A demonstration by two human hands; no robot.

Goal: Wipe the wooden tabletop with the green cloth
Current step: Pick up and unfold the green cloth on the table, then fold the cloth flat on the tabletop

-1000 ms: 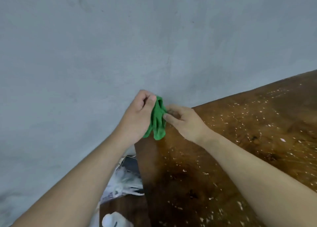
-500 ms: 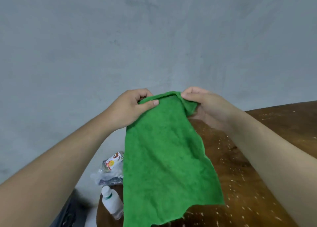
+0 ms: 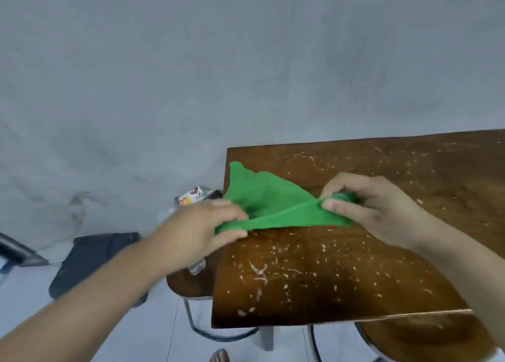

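Observation:
A green cloth [image 3: 269,200] is stretched between both hands just above the far left part of the wooden tabletop [image 3: 341,266]. My left hand [image 3: 202,230] pinches its left end at the table's left edge. My right hand [image 3: 374,205] grips the bunched right end over the wood. The cloth's free corner points away toward the wall and lies on the table. The dark brown top is dotted with pale crumbs and shavings.
A round wooden stool [image 3: 191,282] with a small bottle [image 3: 197,267] stands left of the table, a printed packet [image 3: 192,196] behind it. A dark bag [image 3: 90,260] lies on the floor. Another stool [image 3: 426,339] sits under the near right corner. A grey wall [image 3: 246,60] backs the table.
The cloth went from bunched to hanging open in the air, and now it is lowered and pulled flat over the table. My view has tilted down toward the tabletop.

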